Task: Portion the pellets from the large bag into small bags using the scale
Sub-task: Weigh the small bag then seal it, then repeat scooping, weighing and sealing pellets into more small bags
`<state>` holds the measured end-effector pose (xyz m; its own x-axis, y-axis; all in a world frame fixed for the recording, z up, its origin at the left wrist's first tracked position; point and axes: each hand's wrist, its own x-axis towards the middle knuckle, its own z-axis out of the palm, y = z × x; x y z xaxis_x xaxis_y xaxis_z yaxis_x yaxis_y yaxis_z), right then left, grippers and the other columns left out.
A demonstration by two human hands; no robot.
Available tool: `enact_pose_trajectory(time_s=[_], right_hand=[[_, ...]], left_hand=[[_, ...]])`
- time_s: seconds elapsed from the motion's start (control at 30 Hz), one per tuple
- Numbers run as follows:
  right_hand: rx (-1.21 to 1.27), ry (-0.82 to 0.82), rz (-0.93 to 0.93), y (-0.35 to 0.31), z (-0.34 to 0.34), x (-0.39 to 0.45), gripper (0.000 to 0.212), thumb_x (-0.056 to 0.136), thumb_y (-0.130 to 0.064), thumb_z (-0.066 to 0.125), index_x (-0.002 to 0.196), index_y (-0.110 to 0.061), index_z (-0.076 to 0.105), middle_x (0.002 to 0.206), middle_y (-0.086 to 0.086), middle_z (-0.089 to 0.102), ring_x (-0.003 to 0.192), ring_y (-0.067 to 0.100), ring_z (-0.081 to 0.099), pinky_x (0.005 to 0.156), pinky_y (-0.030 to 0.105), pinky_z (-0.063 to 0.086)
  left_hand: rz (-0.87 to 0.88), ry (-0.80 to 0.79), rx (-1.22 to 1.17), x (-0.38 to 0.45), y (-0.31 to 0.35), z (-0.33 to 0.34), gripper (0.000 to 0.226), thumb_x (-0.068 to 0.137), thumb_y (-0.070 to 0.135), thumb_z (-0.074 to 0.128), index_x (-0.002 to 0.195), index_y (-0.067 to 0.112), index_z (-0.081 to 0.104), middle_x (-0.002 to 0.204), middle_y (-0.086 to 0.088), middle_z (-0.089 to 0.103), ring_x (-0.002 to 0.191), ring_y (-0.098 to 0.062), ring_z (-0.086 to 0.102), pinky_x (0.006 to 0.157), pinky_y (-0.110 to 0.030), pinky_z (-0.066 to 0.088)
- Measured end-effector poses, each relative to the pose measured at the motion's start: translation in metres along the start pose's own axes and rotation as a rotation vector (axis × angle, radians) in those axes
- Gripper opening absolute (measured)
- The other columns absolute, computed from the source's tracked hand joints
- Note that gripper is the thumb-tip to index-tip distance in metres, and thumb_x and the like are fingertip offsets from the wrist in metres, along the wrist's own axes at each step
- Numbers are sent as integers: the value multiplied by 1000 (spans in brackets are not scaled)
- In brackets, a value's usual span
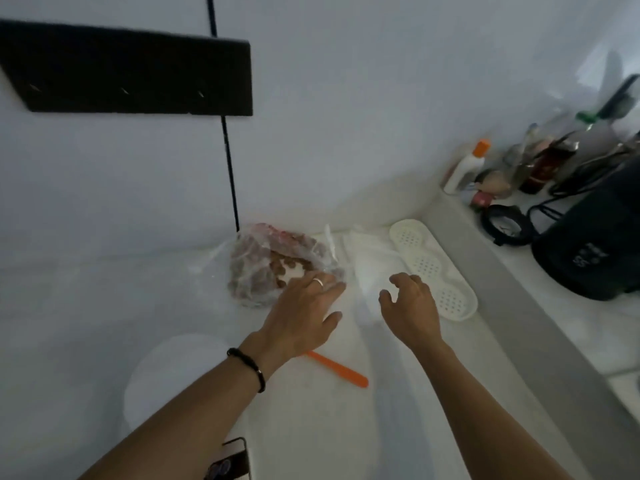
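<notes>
The large clear plastic bag of brown pellets (277, 265) lies open on the white counter (104, 289), just left of frame centre. The left hand (304, 313) rests flat against the bag's near edge, fingers extended and together; it grips nothing visible. The right hand (412, 306) hovers at centre right, fingers curled and spread, above a pale, translucent sheet or small bag (367, 268). Whether the fingertips touch that sheet cannot be determined.

Hazards, as judged from this layout:
- The large bag mouth gapes toward the hands. A push from the left hand could tip pellets onto the counter.
- The thin sheet is limp. A partial pinch could let it slip or fold shut.
- The orange flat stick (339, 370) lies beneath the left wrist and could be knocked by a forearm.

Limits of view:
- The round white disc (166, 379) at lower left may be the scale; no display is legible.
- The white perforated tray (433, 268) sits right of the sheet.
- The cluttered bottles (502, 164) at upper right are blurred.
- The frame is dim and overexposed on white surfaces.
</notes>
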<state>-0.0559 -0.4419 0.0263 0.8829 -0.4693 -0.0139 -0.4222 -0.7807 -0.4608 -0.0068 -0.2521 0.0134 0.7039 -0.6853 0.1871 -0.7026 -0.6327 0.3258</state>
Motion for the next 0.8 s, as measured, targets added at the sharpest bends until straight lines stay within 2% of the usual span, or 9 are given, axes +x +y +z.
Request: enact_pose_trajectory(time_s=[0.1,0.23,0.33,0.4,0.53,0.67,0.73,0.8], right_hand=[[-32,-105,75,42,-1,19,46,93,-30,58,134,-10,51,132,12,53,123,30,49,96,36,41],[-97,-249,100,68,10,32,63,87,-47,64,136,-11,46,134,11,49,123,30,47,97,38,42],[-105,-255,68,73,17,38,68,81,-46,71,135,-12,45,135,10,45,122,30,46,97,37,42],[-47,-261,61,75,20,41,70,78,-41,75,133,-11,45,134,10,43,119,30,50,97,35,43],[24,-260,48,78,20,40,68,78,-35,76,134,-11,45,133,9,39,114,29,54,95,32,43],[55,-272,49,81,20,36,76,77,-35,75,140,-14,38,135,8,37,111,30,57,92,34,46],[73,-263,45,82,18,34,80,77,-37,75,142,-15,35,136,8,37,113,30,56,92,36,46],[112,-173,27,80,13,31,79,81,-40,72,144,-13,33,137,10,40,118,30,53,94,38,45]], left_hand=[[-67,-71,0,27,26,27,50,97,37,49,143,19,44,142,-2,46,131,-20,38,107,-35,32],[-289,-167,-35,52,45,53,47,97,35,47,140,17,41,129,-8,51,116,-25,51,94,-38,45],[-403,-202,-14,66,47,65,37,95,32,50,126,13,44,115,-11,57,104,-28,56,83,-38,49],[-450,-200,-65,74,48,70,36,94,29,53,123,11,44,112,-12,57,102,-28,55,78,-36,47],[-506,-108,-274,83,48,76,39,90,16,60,125,10,45,107,-11,56,102,-27,55,78,-32,45],[-471,35,-279,80,51,75,43,91,2,53,132,9,49,95,-4,60,89,-18,56,77,-30,47],[-452,87,-303,78,51,71,41,88,-4,51,127,8,56,90,-4,62,85,-16,55,79,-31,49],[-460,88,-400,75,50,63,35,90,-3,51,120,11,63,95,-5,63,84,-14,57,77,-22,47]])
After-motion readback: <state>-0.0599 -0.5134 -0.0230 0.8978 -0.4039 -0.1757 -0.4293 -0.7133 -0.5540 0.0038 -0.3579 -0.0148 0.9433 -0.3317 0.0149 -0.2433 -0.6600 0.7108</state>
